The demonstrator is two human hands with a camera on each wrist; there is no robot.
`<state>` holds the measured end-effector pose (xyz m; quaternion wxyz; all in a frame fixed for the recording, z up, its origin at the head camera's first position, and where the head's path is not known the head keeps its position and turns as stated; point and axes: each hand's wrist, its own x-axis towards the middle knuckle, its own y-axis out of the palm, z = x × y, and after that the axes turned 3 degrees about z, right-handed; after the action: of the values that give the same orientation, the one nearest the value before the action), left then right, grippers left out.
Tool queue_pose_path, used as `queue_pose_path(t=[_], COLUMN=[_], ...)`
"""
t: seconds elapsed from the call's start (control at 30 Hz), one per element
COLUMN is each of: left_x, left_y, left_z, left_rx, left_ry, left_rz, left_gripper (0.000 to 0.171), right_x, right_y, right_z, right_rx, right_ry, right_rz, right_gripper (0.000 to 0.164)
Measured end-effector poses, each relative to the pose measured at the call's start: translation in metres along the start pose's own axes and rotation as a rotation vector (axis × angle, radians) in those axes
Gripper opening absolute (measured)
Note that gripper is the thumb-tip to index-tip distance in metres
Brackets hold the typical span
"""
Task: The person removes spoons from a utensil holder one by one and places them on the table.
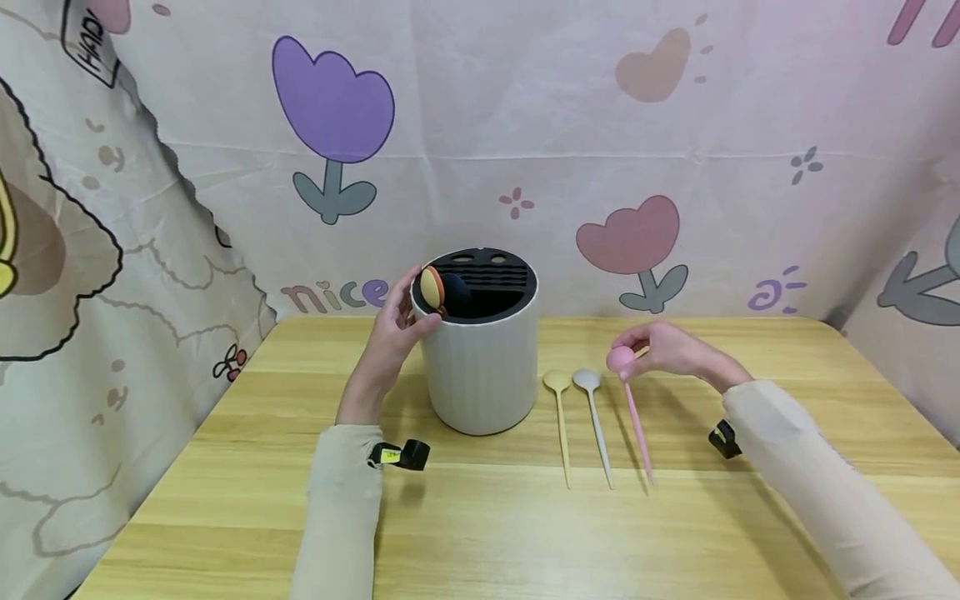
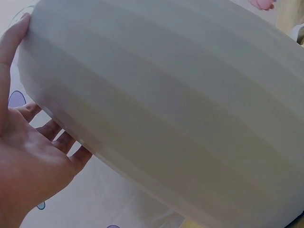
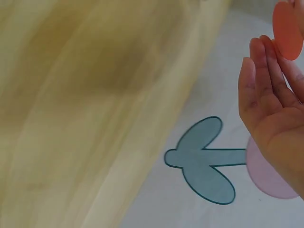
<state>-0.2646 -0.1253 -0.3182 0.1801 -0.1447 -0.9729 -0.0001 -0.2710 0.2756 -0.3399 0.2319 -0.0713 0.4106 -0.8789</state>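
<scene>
A white ribbed utensil holder (image 1: pixel 483 375) with a black slotted top stands upright on the table. My left hand (image 1: pixel 393 333) grips its left side near the rim, thumb in front and fingers round the back; the left wrist view shows this hand (image 2: pixel 38 156) against the ribbed wall. Yellow, orange and dark blue spoon heads (image 1: pixel 432 288) poke out of the holder's opening. My right hand (image 1: pixel 663 350) pinches a pink spoon (image 1: pixel 637 425) at its round bowl, handle slanting down toward the table. In the right wrist view, that bowl (image 3: pixel 286 33) looks orange-red at the fingertips.
Between the holder and the pink spoon, a yellow spoon (image 1: pixel 559 417) and a grey spoon (image 1: pixel 596 417) lie side by side, bowls away from me. The wooden table (image 1: pixel 247 500) ends at a printed cloth backdrop (image 1: pixel 480 100) behind the holder.
</scene>
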Motion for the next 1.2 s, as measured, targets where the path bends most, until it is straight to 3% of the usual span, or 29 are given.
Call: queue_pose_path(t=[0.47,0.77,1.2], left_x=[0.0,-0.002,-0.001], left_y=[0.0,0.0,-0.001], left_z=[0.0,-0.002,-0.001], left_rx=[0.03,0.027,0.023], left_ry=[-0.019,-0.018,-0.018], left_rz=[-0.001,-0.004,-0.008], left_gripper=[0.08,0.081,0.081], right_x=[0.007,0.008,0.006], right_y=[0.017,0.025,0.03], right_z=[-0.027,-0.027,-0.026], right_rx=[-0.002,-0.037,-0.008], right_ry=[0.047,0.084,0.026], right_rz=[0.031,0.017,-0.015], right_gripper=[0.047,0.051,0.056])
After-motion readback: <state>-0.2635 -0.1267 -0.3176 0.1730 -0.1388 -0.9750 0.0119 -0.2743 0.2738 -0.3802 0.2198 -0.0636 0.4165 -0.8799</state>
